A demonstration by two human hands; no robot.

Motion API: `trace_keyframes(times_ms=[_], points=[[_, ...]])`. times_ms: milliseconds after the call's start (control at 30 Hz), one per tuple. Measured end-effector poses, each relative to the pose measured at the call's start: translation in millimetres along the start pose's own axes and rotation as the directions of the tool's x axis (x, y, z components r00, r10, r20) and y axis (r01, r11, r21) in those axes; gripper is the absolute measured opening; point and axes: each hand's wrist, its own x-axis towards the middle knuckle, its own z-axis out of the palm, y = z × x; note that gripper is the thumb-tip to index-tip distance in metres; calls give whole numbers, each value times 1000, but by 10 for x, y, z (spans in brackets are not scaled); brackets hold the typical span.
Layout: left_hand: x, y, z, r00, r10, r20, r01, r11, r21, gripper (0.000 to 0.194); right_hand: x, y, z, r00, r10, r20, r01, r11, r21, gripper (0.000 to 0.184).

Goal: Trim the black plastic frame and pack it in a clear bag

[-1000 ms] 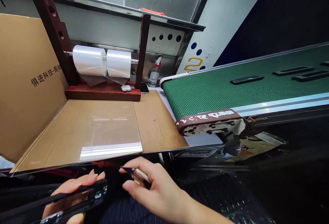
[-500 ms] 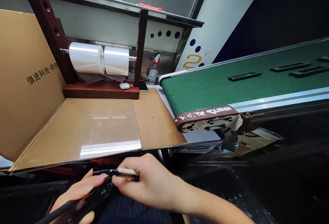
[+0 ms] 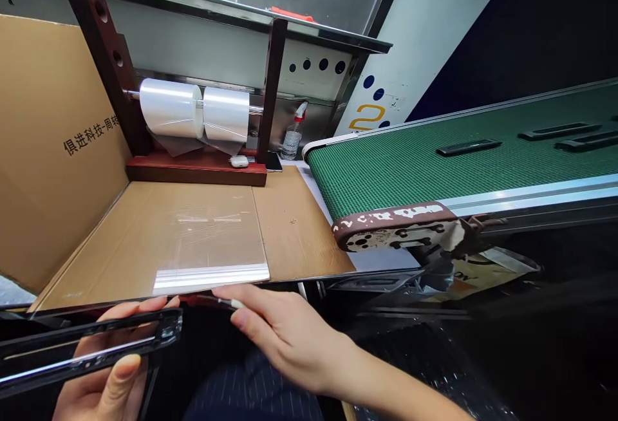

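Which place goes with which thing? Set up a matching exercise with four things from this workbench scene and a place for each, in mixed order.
Things:
1. film rolls
2. spray bottle
3. black strip
4. earbud case

Places:
A. in the left hand
B. on the red base of the stand
C. on the rod between the stand's posts
D. at the back, beside the belt's end

Pairs: 1-C, 2-D, 3-A, 4-B
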Motion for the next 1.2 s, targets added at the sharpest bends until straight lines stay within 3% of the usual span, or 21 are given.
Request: trace_keyframes(times_ms=[100, 267, 500, 733, 900, 1200], points=[[34, -40, -24, 996, 51, 68, -50, 999, -10, 36, -51, 33, 60, 983, -167, -77, 153, 975, -164, 36], [43, -65, -73, 993, 42, 107, -42, 999, -1, 38, -67, 67, 160, 940, -326, -101, 262, 880, -397, 34], [-27, -47, -36, 999, 25, 43, -24, 1000, -19, 40, -48, 52, 179, 926, -363, -106, 280, 846, -454, 32], [-25, -90, -149, 985, 116, 131, -115, 993, -17, 37, -77, 20, 210, 920, -371, -127, 276, 843, -461, 33], [-53, -97, -79, 972, 187, 141, -188, 982, -10, 34, -89, 15, 223, 921, -368, -130, 266, 835, -481, 33], [-144, -103, -16, 978, 196, 75, -195, 981, -21, 35, -84, 13, 190, 923, -365, -125, 265, 835, -483, 34]])
